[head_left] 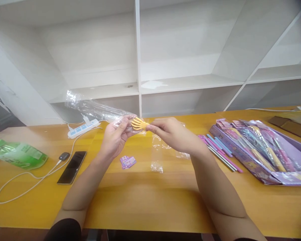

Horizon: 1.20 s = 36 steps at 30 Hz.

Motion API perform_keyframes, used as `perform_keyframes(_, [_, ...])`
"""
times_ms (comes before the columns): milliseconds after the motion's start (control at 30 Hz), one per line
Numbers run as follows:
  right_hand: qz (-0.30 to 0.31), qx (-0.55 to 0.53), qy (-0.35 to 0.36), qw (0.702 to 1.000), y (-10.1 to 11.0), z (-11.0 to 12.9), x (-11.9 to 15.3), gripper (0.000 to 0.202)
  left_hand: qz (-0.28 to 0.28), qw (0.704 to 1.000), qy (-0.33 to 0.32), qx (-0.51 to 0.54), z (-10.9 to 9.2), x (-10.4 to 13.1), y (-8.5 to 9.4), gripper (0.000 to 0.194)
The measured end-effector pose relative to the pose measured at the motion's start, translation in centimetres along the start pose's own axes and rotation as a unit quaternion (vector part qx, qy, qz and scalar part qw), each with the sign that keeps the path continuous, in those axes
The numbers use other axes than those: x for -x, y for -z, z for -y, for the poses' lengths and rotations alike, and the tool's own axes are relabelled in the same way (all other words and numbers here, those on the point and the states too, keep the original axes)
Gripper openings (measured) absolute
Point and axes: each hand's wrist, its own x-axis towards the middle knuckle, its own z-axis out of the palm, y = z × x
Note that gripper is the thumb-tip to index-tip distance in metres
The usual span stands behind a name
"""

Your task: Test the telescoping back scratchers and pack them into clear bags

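My left hand point(116, 135) pinches the mouth of a long clear plastic bag point(95, 108), which stretches away to the upper left. A yellow hand-shaped back scratcher head point(138, 124) is at the bag's mouth, its fingers pointing left. My right hand point(172, 134) grips the scratcher just behind its head; the rest of the handle is hidden by that hand. Whether the head is inside the plastic or only against it is hard to tell. Below, on the table, lie small purple printed cards point(127, 162) and more clear plastic bags point(157, 154).
On the right are pink, blue and silver rods point(222, 152) and a purple display box point(240, 159) with bagged back scratchers. On the left are a green bottle point(21, 155), a phone point(72, 168), a white cable point(25, 190) and a power strip point(83, 128). White shelves point(188, 83) stand behind.
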Motion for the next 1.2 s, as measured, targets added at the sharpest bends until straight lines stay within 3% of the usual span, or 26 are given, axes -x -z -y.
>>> perform_keyframes(300, [0.007, -0.015, -0.007, 1.0, 0.9, -0.2, 0.4, 0.061, -0.014, 1.0, 0.013, -0.003, -0.6, 0.0, 0.7, 0.042])
perform_keyframes(933, [0.027, -0.025, 0.017, 0.999, 2.1, -0.4, 0.9, 0.066, 0.073, 0.997, 0.015, 0.007, -0.8, 1.7, -1.0, 0.036])
perform_keyframes(1067, [0.009, -0.024, 0.019, 0.999, 2.4, -0.2, 1.1, 0.067, 0.039, 0.999, -0.018, -0.008, -0.5, 1.1, -0.6, 0.022])
perform_keyframes(1200, [-0.004, -0.022, 0.017, 1.0, 2.4, 0.0, 1.2, 0.067, -0.009, 1.0, -0.012, 0.015, -0.1, 0.6, -0.4, 0.028])
